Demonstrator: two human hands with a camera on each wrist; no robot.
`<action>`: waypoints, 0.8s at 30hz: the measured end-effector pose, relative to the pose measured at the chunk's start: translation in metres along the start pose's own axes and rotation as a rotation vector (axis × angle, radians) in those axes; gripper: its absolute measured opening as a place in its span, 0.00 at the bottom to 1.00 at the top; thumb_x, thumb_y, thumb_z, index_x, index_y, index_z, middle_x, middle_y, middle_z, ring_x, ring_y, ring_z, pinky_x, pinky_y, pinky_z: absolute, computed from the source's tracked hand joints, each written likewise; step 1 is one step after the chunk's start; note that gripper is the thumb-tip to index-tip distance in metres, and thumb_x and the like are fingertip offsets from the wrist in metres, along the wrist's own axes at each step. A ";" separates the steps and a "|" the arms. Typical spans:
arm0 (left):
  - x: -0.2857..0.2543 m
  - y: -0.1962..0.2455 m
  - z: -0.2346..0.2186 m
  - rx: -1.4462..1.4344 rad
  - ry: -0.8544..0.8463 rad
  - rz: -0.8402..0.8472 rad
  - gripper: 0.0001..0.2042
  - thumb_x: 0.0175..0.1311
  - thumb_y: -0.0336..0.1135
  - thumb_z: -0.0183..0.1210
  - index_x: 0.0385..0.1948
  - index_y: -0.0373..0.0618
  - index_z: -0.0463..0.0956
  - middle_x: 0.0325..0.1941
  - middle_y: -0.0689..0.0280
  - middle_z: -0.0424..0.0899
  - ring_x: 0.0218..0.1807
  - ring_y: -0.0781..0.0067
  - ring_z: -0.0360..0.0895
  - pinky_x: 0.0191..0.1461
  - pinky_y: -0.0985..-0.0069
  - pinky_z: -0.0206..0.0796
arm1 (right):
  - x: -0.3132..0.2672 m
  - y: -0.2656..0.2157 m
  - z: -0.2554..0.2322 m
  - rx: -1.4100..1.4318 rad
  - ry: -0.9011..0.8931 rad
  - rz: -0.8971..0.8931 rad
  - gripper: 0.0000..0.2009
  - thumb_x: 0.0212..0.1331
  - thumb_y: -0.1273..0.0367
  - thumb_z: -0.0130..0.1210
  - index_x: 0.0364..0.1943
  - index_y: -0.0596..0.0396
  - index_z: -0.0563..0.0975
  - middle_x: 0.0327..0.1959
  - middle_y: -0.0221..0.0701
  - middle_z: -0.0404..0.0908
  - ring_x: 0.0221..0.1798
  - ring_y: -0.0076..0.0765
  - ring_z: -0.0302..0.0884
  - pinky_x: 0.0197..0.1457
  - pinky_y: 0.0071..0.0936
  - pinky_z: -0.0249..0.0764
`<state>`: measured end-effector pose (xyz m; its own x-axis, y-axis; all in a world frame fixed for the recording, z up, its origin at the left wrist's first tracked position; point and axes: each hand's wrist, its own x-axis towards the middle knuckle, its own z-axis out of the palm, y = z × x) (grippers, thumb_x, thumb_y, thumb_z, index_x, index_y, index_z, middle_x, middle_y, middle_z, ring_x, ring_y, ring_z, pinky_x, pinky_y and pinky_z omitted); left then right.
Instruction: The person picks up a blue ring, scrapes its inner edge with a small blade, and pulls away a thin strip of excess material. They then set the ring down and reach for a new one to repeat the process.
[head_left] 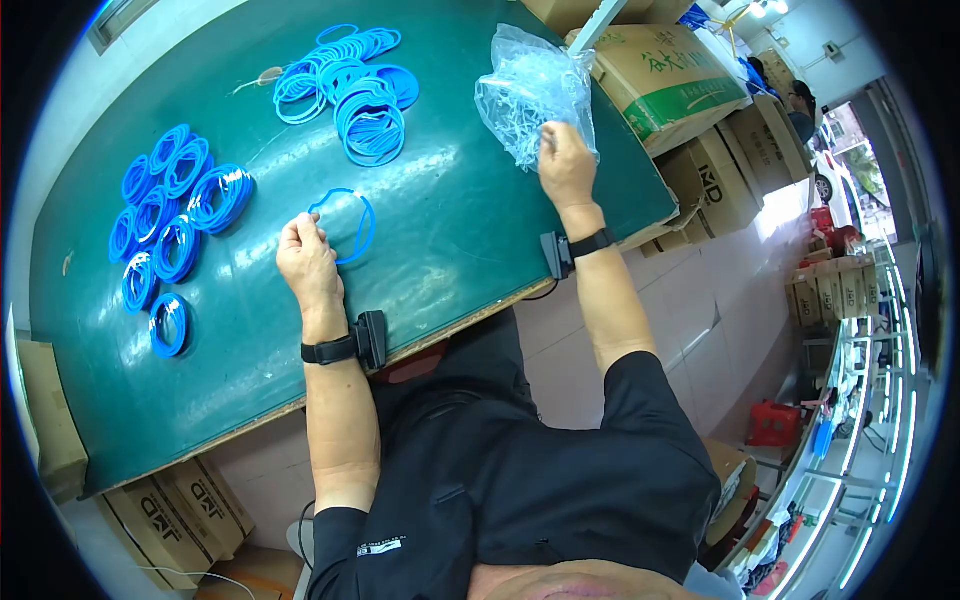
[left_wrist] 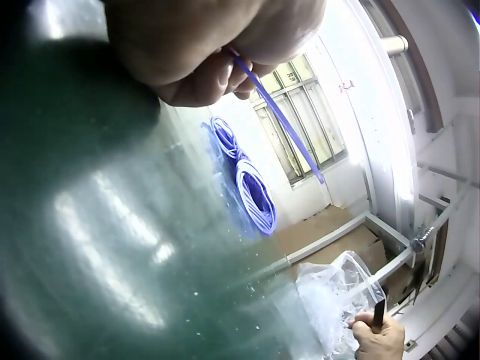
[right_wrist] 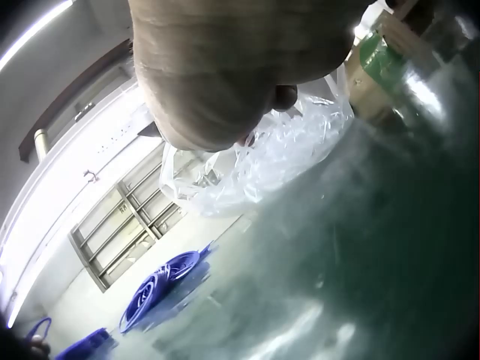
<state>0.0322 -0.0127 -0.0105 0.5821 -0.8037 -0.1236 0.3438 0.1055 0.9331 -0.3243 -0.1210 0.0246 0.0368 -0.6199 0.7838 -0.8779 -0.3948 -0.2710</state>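
A thin blue loop [head_left: 368,230] is pinched in my left hand [head_left: 309,262], and it hangs out to the right over the green table. The left wrist view shows the loop as a narrow blue strip [left_wrist: 285,125] coming out between thumb and fingers. My right hand [head_left: 567,170] is at the near side of a clear plastic bag [head_left: 520,85] full of small translucent plastic pieces, fingers curled at its contents. The right wrist view has this hand [right_wrist: 225,67] in front of the bag [right_wrist: 262,172], its fingertips mostly hidden; I cannot tell whether they pinch a piece.
Several coiled bundles of blue loops [head_left: 175,250] lie on the left of the green table [head_left: 430,290]. Loose blue loops [head_left: 370,125] are piled at the back. Cardboard boxes [head_left: 660,80] stand beyond the table's right edge.
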 end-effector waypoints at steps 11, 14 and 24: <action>0.000 -0.003 0.003 0.030 -0.014 0.006 0.10 0.75 0.38 0.56 0.38 0.42 0.78 0.23 0.75 0.72 0.20 0.89 0.63 0.21 0.86 0.54 | -0.016 -0.010 -0.019 0.047 -0.025 0.121 0.12 0.59 0.73 0.60 0.47 0.52 0.81 0.40 0.38 0.86 0.42 0.50 0.85 0.45 0.39 0.81; 0.010 -0.017 -0.004 0.066 -0.037 0.078 0.09 0.75 0.37 0.57 0.35 0.43 0.79 0.24 0.76 0.73 0.22 0.88 0.63 0.23 0.85 0.53 | -0.021 -0.039 -0.033 0.122 0.019 0.066 0.12 0.59 0.75 0.60 0.47 0.56 0.81 0.39 0.39 0.86 0.42 0.47 0.85 0.45 0.37 0.81; 0.056 0.088 -0.150 0.408 0.408 0.450 0.11 0.67 0.36 0.64 0.32 0.36 0.84 0.26 0.70 0.81 0.30 0.83 0.73 0.33 0.78 0.66 | -0.073 -0.105 -0.025 0.497 -0.484 0.168 0.07 0.62 0.76 0.61 0.43 0.59 0.82 0.38 0.38 0.86 0.37 0.33 0.85 0.40 0.27 0.79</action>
<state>0.2061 0.0395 0.0140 0.8577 -0.4437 0.2596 -0.2486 0.0839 0.9650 -0.2470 -0.0173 0.0103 0.2291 -0.8855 0.4042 -0.5734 -0.4583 -0.6791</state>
